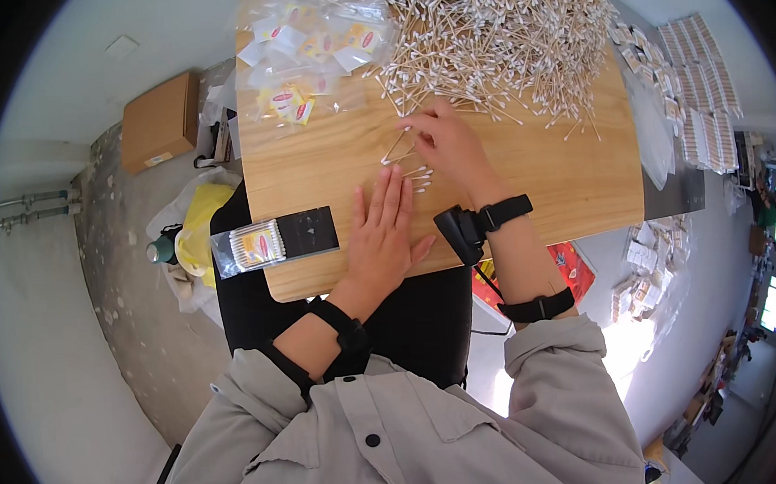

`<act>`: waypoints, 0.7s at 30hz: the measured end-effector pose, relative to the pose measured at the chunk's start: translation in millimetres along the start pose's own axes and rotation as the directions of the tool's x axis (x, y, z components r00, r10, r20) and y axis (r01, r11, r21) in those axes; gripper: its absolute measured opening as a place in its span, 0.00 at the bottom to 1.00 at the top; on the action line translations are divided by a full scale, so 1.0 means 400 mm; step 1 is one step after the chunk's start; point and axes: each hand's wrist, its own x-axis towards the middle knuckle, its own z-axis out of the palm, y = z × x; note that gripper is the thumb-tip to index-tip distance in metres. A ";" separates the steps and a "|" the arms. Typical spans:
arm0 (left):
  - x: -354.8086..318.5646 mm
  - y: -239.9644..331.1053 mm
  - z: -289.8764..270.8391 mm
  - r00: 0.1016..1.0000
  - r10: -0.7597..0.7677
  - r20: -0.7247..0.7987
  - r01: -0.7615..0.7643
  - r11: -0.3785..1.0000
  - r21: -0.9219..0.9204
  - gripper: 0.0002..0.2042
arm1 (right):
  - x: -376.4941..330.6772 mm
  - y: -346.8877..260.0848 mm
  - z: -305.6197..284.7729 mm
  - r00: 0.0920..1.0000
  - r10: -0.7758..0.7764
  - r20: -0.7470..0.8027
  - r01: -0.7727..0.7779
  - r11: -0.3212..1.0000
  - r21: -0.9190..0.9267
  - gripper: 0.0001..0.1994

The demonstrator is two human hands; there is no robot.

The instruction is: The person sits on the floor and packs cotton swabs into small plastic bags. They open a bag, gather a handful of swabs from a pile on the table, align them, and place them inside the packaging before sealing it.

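My left hand point(383, 242) lies flat on the wooden table with its fingers stretched out. Several cotton swabs point(420, 179) stick out beside its fingers, their other ends hidden under the hand. My right hand point(449, 143) is just beyond, at the near edge of a large heap of cotton swabs point(499, 27). Its thumb and forefinger are pinched around a cotton swab point(396, 144) that slants down toward my left fingertips. Left of my left hand is a clear packet of cotton swabs point(258, 245) with a yellow label, resting partly on a black rectangular piece point(309, 233).
Clear plastic bags point(320, 40) with yellow and white cards cover the table's far left. Bundled packs point(699, 85) stand beyond the table's right side. A cardboard box point(159, 123) and a yellow bag point(202, 223) are on the floor at left.
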 end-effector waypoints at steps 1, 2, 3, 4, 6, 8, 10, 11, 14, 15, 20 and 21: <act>-0.001 -0.003 -0.001 1.000 -0.002 0.002 0.002 1.000 0.003 0.43 | 0.005 -0.007 -0.001 0.999 0.043 0.023 -0.043 0.999 -0.021 0.09; -0.002 -0.005 -0.001 1.000 -0.003 0.004 0.003 1.000 0.004 0.43 | 0.007 -0.015 -0.005 0.995 0.087 0.045 -0.085 0.995 -0.045 0.09; -0.005 -0.007 0.001 1.000 -0.002 0.006 0.002 1.000 0.004 0.43 | 0.007 -0.022 -0.009 0.989 0.132 0.065 -0.128 0.989 -0.070 0.09; -0.006 -0.006 0.002 1.000 -0.003 0.007 0.003 1.000 0.004 0.43 | -0.001 -0.019 -0.011 0.987 0.140 0.074 -0.136 0.989 -0.062 0.08; -0.006 -0.005 0.003 1.000 -0.006 -0.005 0.006 1.000 -0.002 0.44 | -0.027 -0.007 -0.013 0.983 0.158 0.089 -0.154 0.987 -0.046 0.07; -0.008 -0.007 0.001 1.000 -0.011 -0.012 0.011 1.000 -0.011 0.44 | -0.056 -0.021 -0.007 0.973 0.179 0.143 -0.190 0.979 0.066 0.05; -0.009 -0.006 -0.001 1.000 -0.014 -0.015 0.013 1.000 -0.027 0.44 | -0.065 -0.023 0.000 0.965 0.243 0.094 -0.253 0.959 0.124 0.05; -0.007 -0.005 -0.003 1.000 -0.019 -0.005 0.019 0.999 -0.027 0.44 | -0.065 -0.021 0.004 0.955 0.296 0.018 -0.296 0.946 0.130 0.06; -0.001 0.000 -0.004 0.999 -0.038 0.011 0.038 0.999 -0.031 0.46 | -0.041 -0.007 0.010 0.911 0.348 -0.223 -0.341 0.937 0.073 0.08; -0.001 0.000 0.001 0.999 -0.045 0.006 0.045 0.998 -0.039 0.48 | -0.034 -0.003 0.011 0.890 0.341 -0.303 -0.345 0.938 0.040 0.09; 0.011 0.007 -0.019 0.991 -0.101 0.085 0.107 0.992 -0.063 0.54 | -0.023 -0.011 0.014 0.904 0.388 -0.177 -0.409 0.907 -0.098 0.07; 0.015 0.008 -0.021 0.991 -0.105 0.088 0.111 0.992 -0.066 0.55 | -0.030 -0.002 0.014 0.900 0.412 -0.144 -0.423 0.904 -0.056 0.07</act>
